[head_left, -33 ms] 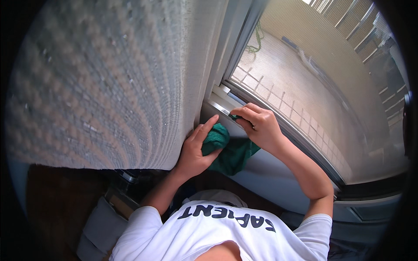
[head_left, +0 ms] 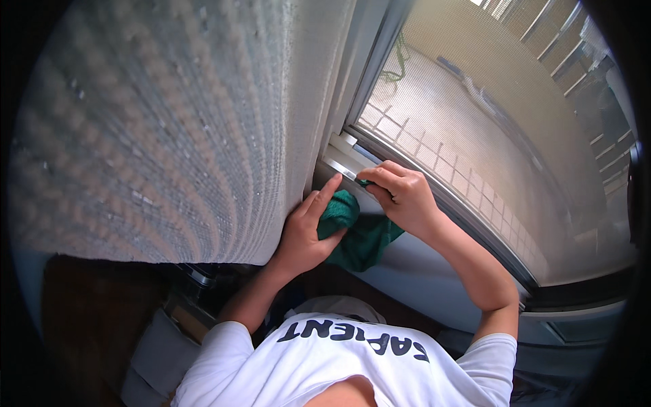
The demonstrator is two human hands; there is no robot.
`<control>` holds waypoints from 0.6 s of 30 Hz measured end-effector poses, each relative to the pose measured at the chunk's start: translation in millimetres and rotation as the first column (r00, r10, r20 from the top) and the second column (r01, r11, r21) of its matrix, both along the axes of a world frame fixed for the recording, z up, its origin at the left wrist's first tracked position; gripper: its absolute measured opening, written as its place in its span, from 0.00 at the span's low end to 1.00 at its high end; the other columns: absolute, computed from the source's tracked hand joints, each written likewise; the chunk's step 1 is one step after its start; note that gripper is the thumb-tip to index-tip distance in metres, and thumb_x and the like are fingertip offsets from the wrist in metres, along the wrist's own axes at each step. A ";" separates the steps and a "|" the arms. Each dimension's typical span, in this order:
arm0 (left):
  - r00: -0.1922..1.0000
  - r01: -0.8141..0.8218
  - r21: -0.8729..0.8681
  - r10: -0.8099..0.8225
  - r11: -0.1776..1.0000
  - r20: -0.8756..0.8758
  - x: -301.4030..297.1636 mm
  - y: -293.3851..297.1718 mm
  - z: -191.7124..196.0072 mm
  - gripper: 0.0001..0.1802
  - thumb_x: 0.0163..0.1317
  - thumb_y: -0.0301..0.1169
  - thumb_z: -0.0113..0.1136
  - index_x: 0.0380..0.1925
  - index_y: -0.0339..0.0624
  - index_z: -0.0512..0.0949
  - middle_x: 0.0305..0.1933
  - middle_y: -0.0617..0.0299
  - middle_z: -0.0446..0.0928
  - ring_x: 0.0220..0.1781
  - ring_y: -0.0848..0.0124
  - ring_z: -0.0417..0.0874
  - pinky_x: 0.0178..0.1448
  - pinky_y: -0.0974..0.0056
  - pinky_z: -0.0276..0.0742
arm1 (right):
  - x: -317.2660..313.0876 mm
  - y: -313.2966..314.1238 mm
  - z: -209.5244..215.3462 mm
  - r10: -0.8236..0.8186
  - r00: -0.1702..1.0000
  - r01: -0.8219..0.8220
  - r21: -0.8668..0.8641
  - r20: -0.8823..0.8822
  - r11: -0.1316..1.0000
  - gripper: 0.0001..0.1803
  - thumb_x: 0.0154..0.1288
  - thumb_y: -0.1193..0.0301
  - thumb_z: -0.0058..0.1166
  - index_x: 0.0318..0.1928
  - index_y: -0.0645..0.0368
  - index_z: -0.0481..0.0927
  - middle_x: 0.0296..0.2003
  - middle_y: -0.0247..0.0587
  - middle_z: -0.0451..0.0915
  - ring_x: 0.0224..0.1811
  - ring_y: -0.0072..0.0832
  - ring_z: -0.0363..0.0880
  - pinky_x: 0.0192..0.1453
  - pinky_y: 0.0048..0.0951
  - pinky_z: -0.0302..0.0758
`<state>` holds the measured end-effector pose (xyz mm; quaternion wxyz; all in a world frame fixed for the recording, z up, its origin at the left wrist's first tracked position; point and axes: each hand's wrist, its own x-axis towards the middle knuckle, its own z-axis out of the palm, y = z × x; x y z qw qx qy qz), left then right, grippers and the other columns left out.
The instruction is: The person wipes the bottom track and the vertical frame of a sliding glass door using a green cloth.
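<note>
A green cloth hangs in folds below the white window sill. My left hand is wrapped round a bunched part of it, thumb below, with the index finger stretched up to the sill's edge. Over the sill, my right hand is closed in a pinch on another bit of the same cloth, pressed to the window's bottom track. Only a small green tip shows under its fingers; the rest there is hidden.
A pale woven curtain fills the left side, close beside my left hand. On the right stands a window screen in a metal frame, with a wire rack and railings beyond it. Below left are a grey cushion and dark furniture.
My left hand's index fingertip has shifted slightly up toward the sill, and the bunched cloth with it. My right hand looks the same.
</note>
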<state>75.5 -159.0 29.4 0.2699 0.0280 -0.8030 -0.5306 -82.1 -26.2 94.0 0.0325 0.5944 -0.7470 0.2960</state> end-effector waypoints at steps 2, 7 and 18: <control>0.997 -0.078 -0.128 0.077 0.989 -0.016 -11.1 -7.8 3.3 0.46 0.49 0.21 0.66 0.70 0.46 0.60 0.53 0.45 0.74 0.54 0.50 0.77 0.58 0.56 0.73 | 0.2 0.5 -0.6 0.013 1.000 -0.013 -0.012 -0.027 1.000 0.09 0.54 0.80 0.62 0.37 0.57 0.82 0.34 0.36 0.78 0.30 0.35 0.81 0.34 0.32 0.79; 0.989 -0.081 -0.323 0.117 0.943 0.092 -13.8 -24.3 1.3 0.49 0.47 0.21 0.64 0.71 0.59 0.58 0.43 0.51 0.75 0.46 0.50 0.78 0.50 0.53 0.76 | -2.5 12.1 -0.2 0.005 0.999 -0.004 0.022 -0.034 1.000 0.10 0.55 0.81 0.62 0.38 0.58 0.83 0.34 0.37 0.78 0.31 0.35 0.81 0.33 0.31 0.78; 0.976 -0.005 -0.354 0.082 0.935 0.201 -11.3 -37.1 -4.2 0.52 0.46 0.19 0.61 0.72 0.70 0.55 0.41 0.52 0.76 0.41 0.51 0.80 0.47 0.52 0.77 | -5.0 -29.8 -2.8 0.088 0.987 -0.092 -0.018 -0.131 0.996 0.07 0.56 0.78 0.60 0.36 0.56 0.77 0.32 0.37 0.74 0.36 0.38 0.78 0.37 0.37 0.76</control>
